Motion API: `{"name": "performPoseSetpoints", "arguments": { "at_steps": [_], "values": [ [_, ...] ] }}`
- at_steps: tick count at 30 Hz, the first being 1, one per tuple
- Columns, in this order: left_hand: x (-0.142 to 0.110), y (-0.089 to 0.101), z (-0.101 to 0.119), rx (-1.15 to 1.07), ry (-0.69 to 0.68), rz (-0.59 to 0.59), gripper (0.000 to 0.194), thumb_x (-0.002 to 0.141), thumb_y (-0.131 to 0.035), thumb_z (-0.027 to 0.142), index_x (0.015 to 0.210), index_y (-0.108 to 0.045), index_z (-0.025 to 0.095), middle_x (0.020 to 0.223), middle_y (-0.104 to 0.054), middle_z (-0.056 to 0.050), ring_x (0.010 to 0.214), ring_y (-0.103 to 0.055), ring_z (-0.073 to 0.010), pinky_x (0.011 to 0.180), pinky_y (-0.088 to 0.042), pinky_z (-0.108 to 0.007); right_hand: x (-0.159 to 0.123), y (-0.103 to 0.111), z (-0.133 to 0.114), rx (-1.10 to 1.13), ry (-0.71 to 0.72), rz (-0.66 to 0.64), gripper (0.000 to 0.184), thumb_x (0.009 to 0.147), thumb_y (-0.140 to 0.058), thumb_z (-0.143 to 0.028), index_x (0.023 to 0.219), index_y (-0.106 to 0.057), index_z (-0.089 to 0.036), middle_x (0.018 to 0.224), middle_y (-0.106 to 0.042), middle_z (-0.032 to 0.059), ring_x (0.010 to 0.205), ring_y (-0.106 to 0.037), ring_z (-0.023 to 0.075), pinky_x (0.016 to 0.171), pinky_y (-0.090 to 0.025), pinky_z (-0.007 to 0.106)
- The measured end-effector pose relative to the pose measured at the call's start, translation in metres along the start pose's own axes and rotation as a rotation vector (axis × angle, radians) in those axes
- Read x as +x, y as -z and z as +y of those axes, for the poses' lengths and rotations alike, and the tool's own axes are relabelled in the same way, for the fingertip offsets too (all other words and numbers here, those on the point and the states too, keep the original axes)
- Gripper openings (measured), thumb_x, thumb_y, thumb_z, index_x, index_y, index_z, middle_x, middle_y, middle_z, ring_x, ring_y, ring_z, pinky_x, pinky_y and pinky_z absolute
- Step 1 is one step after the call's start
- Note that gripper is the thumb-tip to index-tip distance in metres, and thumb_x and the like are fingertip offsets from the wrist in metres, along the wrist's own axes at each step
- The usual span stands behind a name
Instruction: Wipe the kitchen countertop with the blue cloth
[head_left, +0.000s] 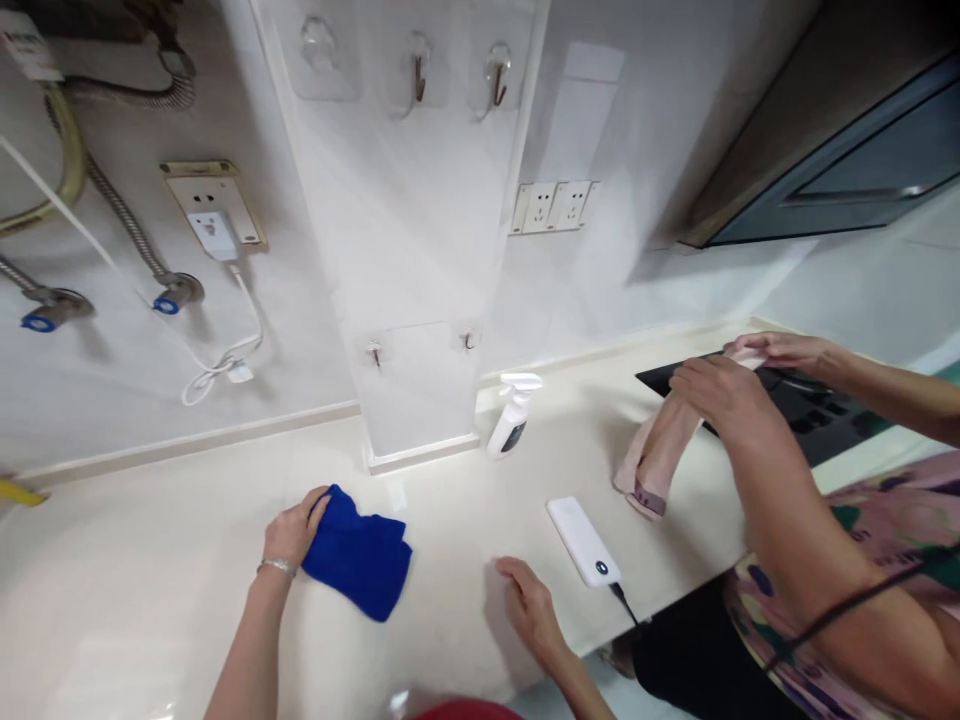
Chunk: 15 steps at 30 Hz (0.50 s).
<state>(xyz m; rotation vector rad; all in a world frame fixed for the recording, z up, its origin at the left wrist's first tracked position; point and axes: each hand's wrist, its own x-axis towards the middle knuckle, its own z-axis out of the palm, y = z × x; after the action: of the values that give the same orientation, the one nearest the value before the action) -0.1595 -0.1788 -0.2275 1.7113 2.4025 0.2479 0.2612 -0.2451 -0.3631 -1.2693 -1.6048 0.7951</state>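
My left hand, with a bracelet at the wrist, grips the left edge of a dark blue cloth between thumb and fingers. The cloth lies partly folded on the pale countertop. To the right of it, my right hand hovers near the counter's front edge, holding nothing, its fingers loosely extended and pointing left. Closest to that hand is a white power bank with a black cable plugged into its lower end.
A white spray bottle stands by the wall column. On the right, a co-worker's hands hold a pink cloth beside a black cooktop. A range hood juts out above. Part of something red shows at the bottom edge.
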Motion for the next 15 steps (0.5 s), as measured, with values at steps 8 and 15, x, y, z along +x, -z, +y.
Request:
{"name": "performPoseSetpoints", "arguments": {
  "at_steps": [8,15],
  "values": [
    [0.043,-0.028,0.002,-0.056,0.19,0.373,0.06,0.09,-0.04,0.032,0.142,-0.042,0.003,0.136,-0.053,-0.025,0.13,-0.047,-0.0325,0.11,-0.038,-0.05,-0.016,-0.02,0.019,-0.467,0.216,0.108,0.043,0.08,-0.041,-0.005,0.115,-0.061,-0.022,0.119,-0.063,0.0096,0.111,-0.06,0.0207,0.096,-0.053,0.042],
    [0.002,-0.127,0.04,-0.013,0.202,0.34,0.066,0.091,-0.04,0.041,0.146,-0.039,0.004,0.156,-0.024,-0.028,0.147,-0.01,-0.043,0.115,-0.021,-0.062,-0.018,-0.019,0.02,-0.544,0.207,0.065,0.038,0.085,-0.041,-0.009,0.116,-0.059,-0.022,0.118,-0.062,0.0102,0.111,-0.06,0.022,0.096,-0.054,0.044]
  ]
}}
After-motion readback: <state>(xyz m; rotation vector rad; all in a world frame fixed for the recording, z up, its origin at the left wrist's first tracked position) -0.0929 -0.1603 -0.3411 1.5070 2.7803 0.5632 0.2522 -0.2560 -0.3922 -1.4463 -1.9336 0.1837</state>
